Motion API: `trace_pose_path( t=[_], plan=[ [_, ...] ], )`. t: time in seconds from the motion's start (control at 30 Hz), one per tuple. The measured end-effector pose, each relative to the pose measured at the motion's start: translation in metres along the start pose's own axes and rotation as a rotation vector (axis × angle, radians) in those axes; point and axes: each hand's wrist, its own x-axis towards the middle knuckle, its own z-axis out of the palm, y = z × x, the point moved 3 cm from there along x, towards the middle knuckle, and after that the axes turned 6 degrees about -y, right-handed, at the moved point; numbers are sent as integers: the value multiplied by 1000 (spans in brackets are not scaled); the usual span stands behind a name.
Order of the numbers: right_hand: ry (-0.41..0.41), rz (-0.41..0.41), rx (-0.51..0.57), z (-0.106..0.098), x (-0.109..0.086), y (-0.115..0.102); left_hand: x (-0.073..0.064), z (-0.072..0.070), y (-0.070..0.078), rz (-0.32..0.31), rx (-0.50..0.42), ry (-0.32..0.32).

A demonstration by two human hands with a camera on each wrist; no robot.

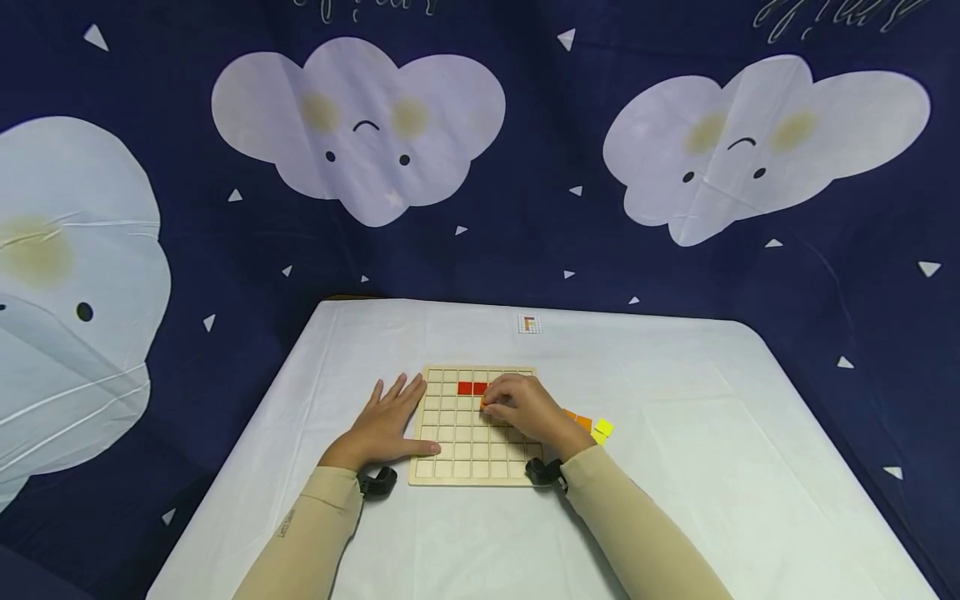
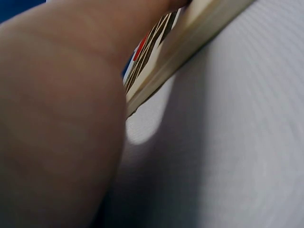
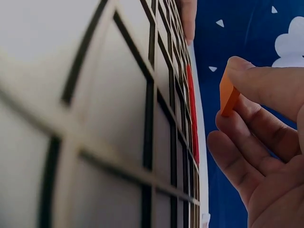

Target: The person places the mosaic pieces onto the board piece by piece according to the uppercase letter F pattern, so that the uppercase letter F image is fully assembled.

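A square wooden grid board point(image 1: 472, 470) lies on the table. Two red tiles point(image 1: 465, 388) show side by side in its upper rows; my right hand may cover more of that row. Between thumb and fingertips, my right hand point(image 1: 531, 410) pinches a small square orange tile point(image 3: 229, 92), held over the upper part of the grid. My left hand point(image 1: 384, 423) rests along the board's left edge with fingers spread, its thumb reaching onto the lower left cells. In the left wrist view, the palm hides much of the board's side.
Loose orange tiles point(image 1: 583, 423) and yellow tiles point(image 1: 603, 429) lie right of the board, partly behind my right wrist. A small card with a printed grid pattern point(image 1: 529, 323) lies near the far edge of the white-covered table point(image 1: 720, 467). Behind hangs a dark blue cloth with clouds point(image 1: 360, 125).
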Motion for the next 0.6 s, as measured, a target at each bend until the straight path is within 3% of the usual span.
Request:
trace_pose_path(
  t=[0.23,0.6],
  plan=[
    [-30,-10,-42,4,12,-6,2,2,-2,-19,25,-29],
    [-63,-54,-125,11,28,-11,1,1,-1,-5,27,-21]
  ],
)
